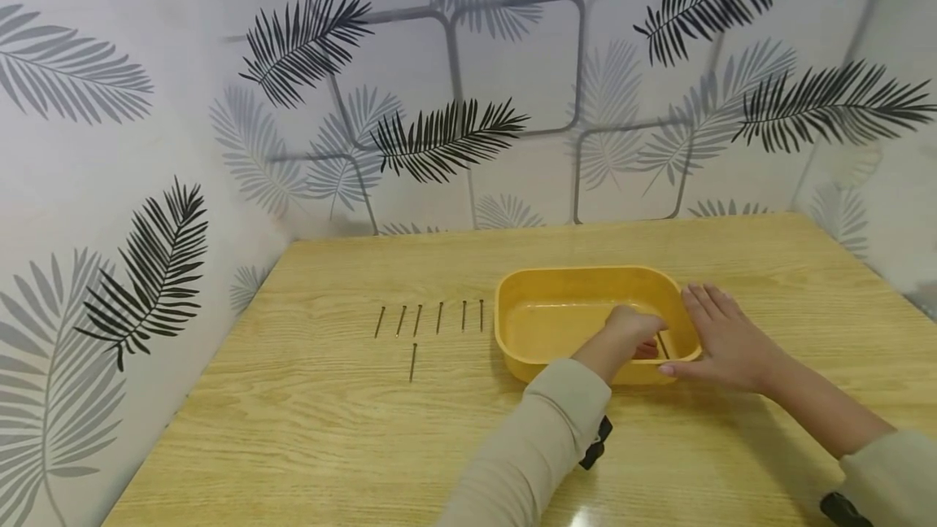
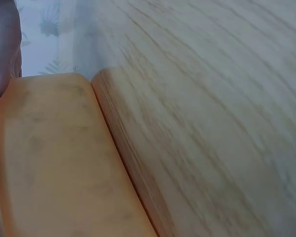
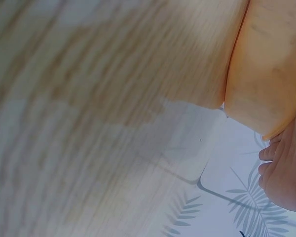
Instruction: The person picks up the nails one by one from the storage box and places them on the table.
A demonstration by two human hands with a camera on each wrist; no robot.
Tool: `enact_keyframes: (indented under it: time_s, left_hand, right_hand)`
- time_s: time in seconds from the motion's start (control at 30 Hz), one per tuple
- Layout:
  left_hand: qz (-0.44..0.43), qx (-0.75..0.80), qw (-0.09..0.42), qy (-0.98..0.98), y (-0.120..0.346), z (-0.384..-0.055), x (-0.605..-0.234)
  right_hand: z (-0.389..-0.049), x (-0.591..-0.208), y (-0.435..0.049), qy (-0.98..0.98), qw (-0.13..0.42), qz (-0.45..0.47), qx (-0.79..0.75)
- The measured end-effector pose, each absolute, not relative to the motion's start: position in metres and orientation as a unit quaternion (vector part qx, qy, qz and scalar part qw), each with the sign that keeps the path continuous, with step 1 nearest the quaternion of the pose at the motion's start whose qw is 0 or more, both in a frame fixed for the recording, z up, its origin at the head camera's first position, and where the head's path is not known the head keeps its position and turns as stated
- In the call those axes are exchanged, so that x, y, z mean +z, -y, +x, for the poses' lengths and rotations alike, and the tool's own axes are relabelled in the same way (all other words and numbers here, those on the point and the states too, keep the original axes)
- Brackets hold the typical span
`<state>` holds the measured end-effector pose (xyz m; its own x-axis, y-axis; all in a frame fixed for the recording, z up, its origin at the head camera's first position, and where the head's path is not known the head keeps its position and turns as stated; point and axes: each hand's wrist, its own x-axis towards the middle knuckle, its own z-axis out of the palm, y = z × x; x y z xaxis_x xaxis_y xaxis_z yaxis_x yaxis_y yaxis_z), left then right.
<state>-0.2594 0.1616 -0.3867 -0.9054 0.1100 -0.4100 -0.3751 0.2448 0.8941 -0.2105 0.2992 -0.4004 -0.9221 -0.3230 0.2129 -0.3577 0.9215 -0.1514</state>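
Note:
A yellow plastic tray (image 1: 542, 273) stands on the wooden table. My left hand (image 1: 628, 336) reaches down into its right part, knuckles up, the fingers mostly hidden behind the hand. Close by the left thumb, a thin dark nail (image 1: 663, 346) and something small and red (image 1: 646, 349) show inside the tray. My right hand (image 1: 732, 348) rests against the tray's right end, fingers extended along the rim and thumb at the front corner. In the right wrist view, the right fingers (image 3: 281, 163) lie by the tray's far end. The left wrist view shows the tray's outer wall (image 2: 64, 158).
Left of the tray, several dark nails (image 1: 440, 318) lie in a spaced row on the wood-grain table (image 1: 315, 429). A single nail (image 1: 413, 363) lies nearer, below that row. Behind the table rises a wall (image 1: 512, 177) patterned with leaves.

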Motion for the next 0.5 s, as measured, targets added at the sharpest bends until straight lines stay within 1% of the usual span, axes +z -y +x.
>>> enact_keyframes:
  time_s: [0.27, 0.5]
  left_hand:
    - [-0.1, 0.612, 0.204, -0.758, -0.17, -0.26, -0.389]
    - [-0.104, 0.623, 0.223, -0.742, -0.177, -0.26, -0.387]
  right_hand:
    - [-0.21, -0.401, -0.299, 0.975, 0.087, 0.179, 0.098]
    - [-0.209, -0.399, -0.299, 0.974, 0.091, 0.18, 0.099]
